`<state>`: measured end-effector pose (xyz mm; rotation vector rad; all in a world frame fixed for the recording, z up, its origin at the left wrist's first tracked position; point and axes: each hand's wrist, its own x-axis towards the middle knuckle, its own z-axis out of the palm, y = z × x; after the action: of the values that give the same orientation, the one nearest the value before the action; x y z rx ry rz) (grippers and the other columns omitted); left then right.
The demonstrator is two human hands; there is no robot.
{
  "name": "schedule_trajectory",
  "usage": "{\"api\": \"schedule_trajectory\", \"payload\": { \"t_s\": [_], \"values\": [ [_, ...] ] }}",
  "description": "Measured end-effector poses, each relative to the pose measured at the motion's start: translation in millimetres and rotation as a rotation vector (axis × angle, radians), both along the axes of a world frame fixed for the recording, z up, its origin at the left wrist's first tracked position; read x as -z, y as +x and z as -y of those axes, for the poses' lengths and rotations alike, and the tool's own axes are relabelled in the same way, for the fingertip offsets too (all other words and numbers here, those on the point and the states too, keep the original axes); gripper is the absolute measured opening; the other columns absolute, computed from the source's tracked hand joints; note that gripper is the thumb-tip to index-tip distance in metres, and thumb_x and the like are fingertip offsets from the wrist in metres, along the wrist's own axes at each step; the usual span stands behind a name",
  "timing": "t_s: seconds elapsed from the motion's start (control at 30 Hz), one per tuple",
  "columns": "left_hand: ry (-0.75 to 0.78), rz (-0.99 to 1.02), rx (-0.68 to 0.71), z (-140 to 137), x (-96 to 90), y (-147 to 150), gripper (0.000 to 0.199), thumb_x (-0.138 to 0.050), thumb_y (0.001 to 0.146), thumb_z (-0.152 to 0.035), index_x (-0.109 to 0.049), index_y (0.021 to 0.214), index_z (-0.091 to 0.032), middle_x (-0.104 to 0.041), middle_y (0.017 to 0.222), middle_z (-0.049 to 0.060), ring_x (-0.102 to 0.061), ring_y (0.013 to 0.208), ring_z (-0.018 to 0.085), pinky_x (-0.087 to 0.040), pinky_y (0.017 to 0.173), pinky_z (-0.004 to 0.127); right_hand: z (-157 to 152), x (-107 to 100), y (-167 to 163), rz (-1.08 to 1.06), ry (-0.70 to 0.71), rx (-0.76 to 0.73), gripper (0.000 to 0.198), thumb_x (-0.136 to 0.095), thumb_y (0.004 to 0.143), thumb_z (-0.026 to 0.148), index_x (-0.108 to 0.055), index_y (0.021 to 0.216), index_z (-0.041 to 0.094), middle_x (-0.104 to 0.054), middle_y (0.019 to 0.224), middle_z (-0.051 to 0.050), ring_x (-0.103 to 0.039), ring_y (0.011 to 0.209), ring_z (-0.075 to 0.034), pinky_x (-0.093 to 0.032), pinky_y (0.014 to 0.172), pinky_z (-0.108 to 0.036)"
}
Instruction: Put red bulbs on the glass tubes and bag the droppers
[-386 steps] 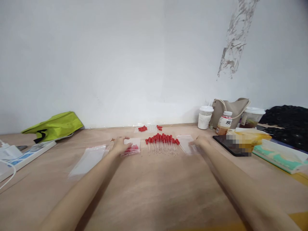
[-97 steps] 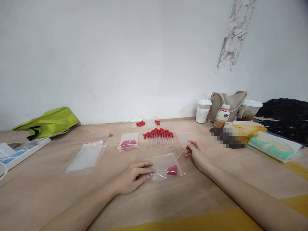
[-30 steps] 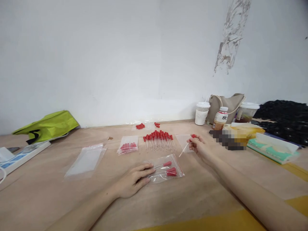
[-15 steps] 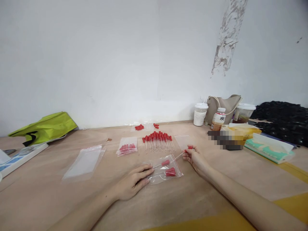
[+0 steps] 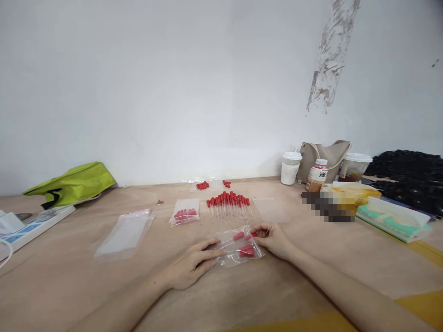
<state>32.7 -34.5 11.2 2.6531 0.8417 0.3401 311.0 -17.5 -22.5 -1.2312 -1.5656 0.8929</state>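
Observation:
A clear zip bag (image 5: 228, 262) lies on the table with several red-bulbed droppers (image 5: 246, 251) inside. My left hand (image 5: 192, 263) rests on the bag's left end, fingers spread and pressing it flat. At the right end, my right hand (image 5: 273, 240) pinches a dropper by its red bulb (image 5: 254, 234); the front part of that dropper is within the bag's mouth. Behind the bag, a row of red-bulbed droppers (image 5: 229, 203) is laid out side by side. To the left is a stack of filled bags (image 5: 186, 211).
Flat clear zip bags (image 5: 126, 233) lie at left, another (image 5: 270, 210) right of the dropper row. Loose red bulbs (image 5: 202, 185) lie by the wall. A power strip (image 5: 41, 226) and green bag (image 5: 74, 184) stand left; cups, a bottle (image 5: 316, 176) and a tissue pack (image 5: 392, 219) right.
My right hand has moved left to the bag's mouth, sliding the dropper into the bag. My left hand stays on the bag. The view has shifted slightly.

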Motion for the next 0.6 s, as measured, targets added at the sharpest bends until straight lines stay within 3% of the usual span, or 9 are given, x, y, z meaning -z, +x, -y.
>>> {"api": "schedule_trajectory", "payload": {
  "t_s": [0.2, 0.37, 0.47, 0.6],
  "values": [
    [0.001, 0.031, 0.006, 0.2, 0.4, 0.6, 0.036, -0.034, 0.09, -0.03, -0.039, 0.126, -0.032, -0.032, 0.136, 0.0, -0.032, 0.122, 0.021, -0.027, 0.101, 0.038, 7.2, -3.6, -3.3, -0.084, -0.017, -0.214, 0.027, -0.054, 0.072, 0.033, -0.057, 0.094, 0.017, -0.065, 0.09, -0.005, -0.06, 0.08, -0.016, -0.046, 0.071, -0.029],
    [0.005, 0.041, 0.003, 0.7, 0.1, 1.0, 0.036, -0.034, 0.09, -0.029, -0.04, 0.125, -0.029, -0.034, 0.135, 0.001, -0.031, 0.123, 0.019, -0.028, 0.101, 0.037, -20.9, -11.6, 17.8, 0.15, 0.074, 0.117, 0.018, -0.056, 0.068, 0.026, -0.06, 0.082, 0.015, -0.065, 0.076, -0.003, -0.058, 0.068, -0.014, -0.044, 0.063, -0.024],
    [0.014, 0.028, 0.001, 0.6, 0.4, 0.7, 0.036, -0.033, 0.09, -0.03, -0.039, 0.126, -0.028, -0.033, 0.135, 0.002, -0.03, 0.123, 0.019, -0.028, 0.102, 0.036, -52.7, -20.9, 26.1, 0.391, 0.024, 0.294, 0.012, -0.058, 0.063, 0.02, -0.062, 0.073, 0.015, -0.064, 0.07, -0.004, -0.057, 0.065, -0.014, -0.042, 0.059, -0.022],
    [0.024, 0.018, 0.001, 0.5, 2.3, -0.1, 0.037, -0.031, 0.091, -0.029, -0.036, 0.127, -0.026, -0.032, 0.136, 0.003, -0.029, 0.124, 0.018, -0.027, 0.102, 0.035, -94.9, -32.7, 20.4, 0.472, -0.052, 0.401, 0.007, -0.058, 0.062, 0.02, -0.061, 0.063, 0.013, -0.063, 0.065, -0.009, -0.058, 0.067, -0.019, -0.04, 0.056, -0.024]
  ]
}}
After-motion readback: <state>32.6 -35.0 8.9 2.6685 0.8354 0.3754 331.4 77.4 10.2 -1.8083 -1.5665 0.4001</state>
